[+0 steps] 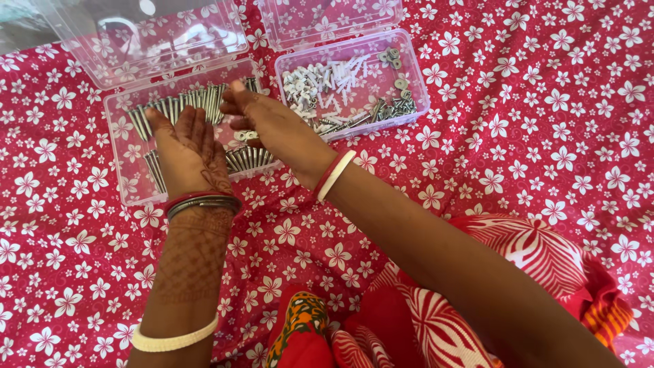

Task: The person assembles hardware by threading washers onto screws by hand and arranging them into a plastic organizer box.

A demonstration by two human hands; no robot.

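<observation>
Over the near clear box (129, 184), our left hand (187, 153) lies flat and open on the long bolts (184, 105), holding nothing. Our right hand (269, 123) pinches small bits there. We are sorting; next we need a careful pinch. Past it sits the far box (415, 75)

A big red cloth (545, 136) covers almost everything you can see. It has lots of small white flowers on it, each with a pink middle. The cloth lies flat and smooth, with only soft little bumps here and there. Bright light falls on it from above, so the colours look strong and clear. In the far top left corner there is a small grey patch (17, 27), too blurry to make out.
</observation>
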